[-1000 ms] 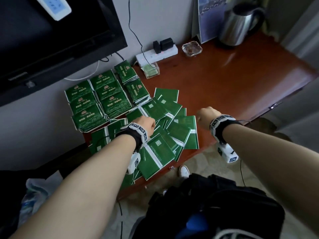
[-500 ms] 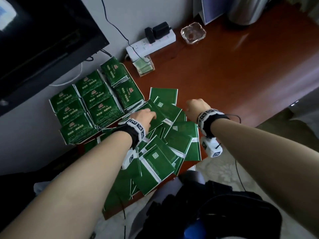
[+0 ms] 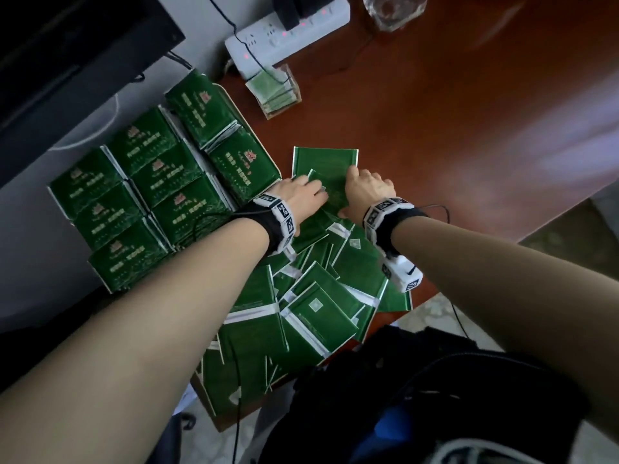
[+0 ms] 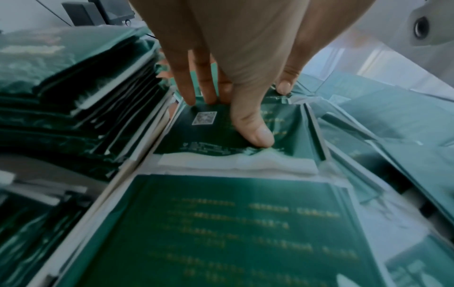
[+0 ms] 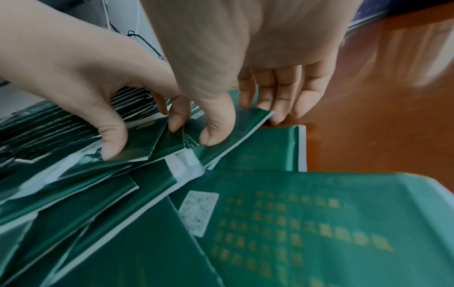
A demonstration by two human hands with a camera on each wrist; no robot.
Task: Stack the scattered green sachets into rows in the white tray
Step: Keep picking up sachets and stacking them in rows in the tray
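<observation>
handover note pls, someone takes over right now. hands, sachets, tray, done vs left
Left hand: thumb and fingers pinching a sachet at the far end of the loose pile, right beside the tray.
Right hand: thumb on top and fingers under the edge of the top sachet there; it is pinched but not yet lifted clear.
White tray: on the left of the wooden desk, holding stacked sachets in rows.
Done: several stacks stand in the tray.
Left: the loose pile, overlapping at mixed angles down to the near desk edge; gather, square up and add to the rows.
</observation>
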